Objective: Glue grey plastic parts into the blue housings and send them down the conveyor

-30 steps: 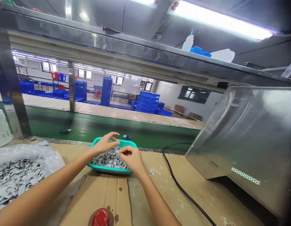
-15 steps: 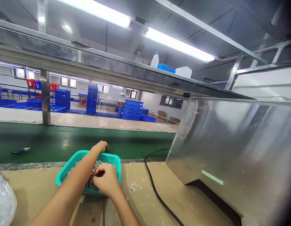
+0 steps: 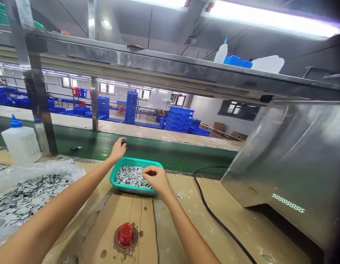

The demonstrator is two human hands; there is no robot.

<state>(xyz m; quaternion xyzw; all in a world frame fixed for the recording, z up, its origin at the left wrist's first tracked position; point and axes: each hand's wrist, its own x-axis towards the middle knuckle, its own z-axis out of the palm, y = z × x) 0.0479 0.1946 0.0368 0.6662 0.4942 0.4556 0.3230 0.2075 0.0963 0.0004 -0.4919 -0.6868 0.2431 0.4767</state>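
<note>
A teal plastic basket (image 3: 123,188) stands on the cardboard-covered bench, filled with small grey plastic pieces (image 3: 131,176). My left hand (image 3: 119,149) is beyond its far left rim, over the green belt, with fingers curled around a small dark object (image 3: 124,142) whose kind I cannot make out. Over the right side of the basket is my right hand (image 3: 156,179), thumb and forefinger brought together just above the pieces. Whether something sits in that pinch is too small to tell. One loose grey piece (image 3: 179,195) lies on the bench right of the basket.
A clear bag (image 3: 73,168) of grey pieces lies at left, near a white bottle (image 3: 20,143). A red cup-shaped object (image 3: 125,234) stands in front on wet cardboard. Blue-handled cutters (image 3: 76,149) rest on the green belt (image 3: 170,157). Right are a black cable (image 3: 211,212) and metal housing (image 3: 291,157).
The view has swung left and down, bringing in the bag, bottle and red object. My left hand has moved away from the basket's far rim. My right hand has lifted from among the pieces.
</note>
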